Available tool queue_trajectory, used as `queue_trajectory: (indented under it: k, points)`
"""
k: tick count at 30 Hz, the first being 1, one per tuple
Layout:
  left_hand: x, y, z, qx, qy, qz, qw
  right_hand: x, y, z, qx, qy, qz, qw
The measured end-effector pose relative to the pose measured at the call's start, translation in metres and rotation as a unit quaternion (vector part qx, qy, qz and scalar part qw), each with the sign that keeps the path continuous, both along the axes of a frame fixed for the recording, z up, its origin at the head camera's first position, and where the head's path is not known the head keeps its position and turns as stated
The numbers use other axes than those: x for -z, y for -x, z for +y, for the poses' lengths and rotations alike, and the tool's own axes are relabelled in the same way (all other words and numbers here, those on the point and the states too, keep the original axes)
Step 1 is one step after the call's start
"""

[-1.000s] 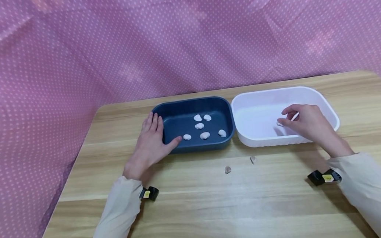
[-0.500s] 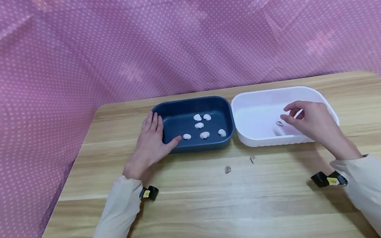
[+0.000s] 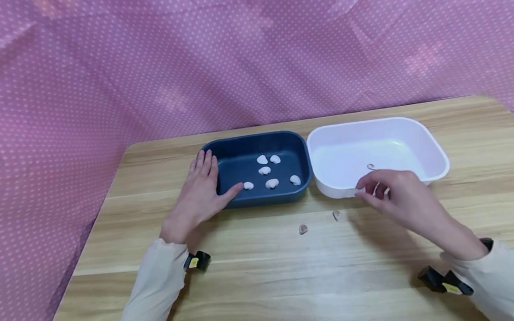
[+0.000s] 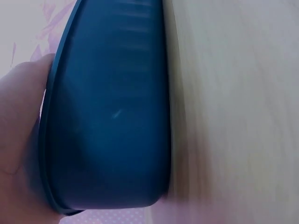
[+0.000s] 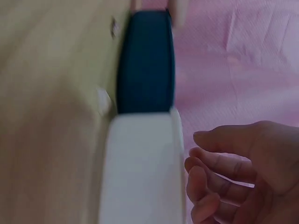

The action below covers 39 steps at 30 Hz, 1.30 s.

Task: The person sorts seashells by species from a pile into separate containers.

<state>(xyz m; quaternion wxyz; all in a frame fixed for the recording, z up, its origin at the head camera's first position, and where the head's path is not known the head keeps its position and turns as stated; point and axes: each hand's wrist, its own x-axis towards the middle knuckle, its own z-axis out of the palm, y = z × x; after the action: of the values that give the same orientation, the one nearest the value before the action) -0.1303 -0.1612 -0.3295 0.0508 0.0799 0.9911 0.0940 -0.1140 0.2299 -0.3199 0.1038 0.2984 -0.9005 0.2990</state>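
Note:
My left hand [image 3: 197, 197] rests on the left end of the dark blue tray [image 3: 264, 200], its fingers extended along the rim and the thumb over the near edge. Several white seashells [image 3: 272, 184] lie on that tray's floor. Above the near wall of the white tray [image 3: 341, 147] hovers my right hand [image 3: 398, 198], fingers loosely bent with nothing held; the right wrist view shows a gap between thumb and fingertips. One small seashell [image 3: 371, 166] sits in the white tray, partly hidden behind this hand.
Two small brownish seashells lie on the wooden table [image 3: 292, 277] before the trays: one shell [image 3: 303, 229] left, another shell [image 3: 336, 215] nearer the white tray. The trays stand side by side. Pink dotted cloth [image 3: 249, 56] hangs behind and at the left.
My right hand let go of the small seashell in the white tray, then moved back toward me, over the near rim. The left hand stays on the blue tray. The head view shifted slightly.

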Motion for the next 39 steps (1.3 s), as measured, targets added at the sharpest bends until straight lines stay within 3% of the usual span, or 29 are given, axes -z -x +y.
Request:
queue_trajectory:
  k: [6, 9, 22, 29, 33, 39]
  points:
    - [0.000, 0.001, 0.004, -0.004, -0.025, 0.000, 0.9997, 0.011, -0.010, -0.013, -0.031, -0.046, -0.103, 0.993]
    - [0.001, 0.002, 0.006, -0.004, -0.023, 0.004, 0.9997, 0.018, -0.010, -0.016, -0.039, -0.057, -0.126, 0.990]
    - [0.007, 0.004, 0.008, -0.004, 0.005, 0.035, 0.9994, 0.032, -0.008, -0.021, -0.047, -0.062, -0.166, 0.983]
    - [0.008, 0.004, 0.008, -0.010, 0.007, 0.036, 0.9993, 0.036, -0.007, -0.022, -0.079, -0.046, -0.167, 0.982]
    - [0.008, 0.003, 0.008, -0.010, 0.005, 0.035, 0.9993, 0.037, -0.007, -0.022, -0.076, -0.052, -0.168, 0.981]
    - [0.009, 0.003, 0.008, -0.013, 0.002, 0.034, 0.9993, 0.039, -0.006, -0.024, -0.086, -0.071, -0.142, 0.984]
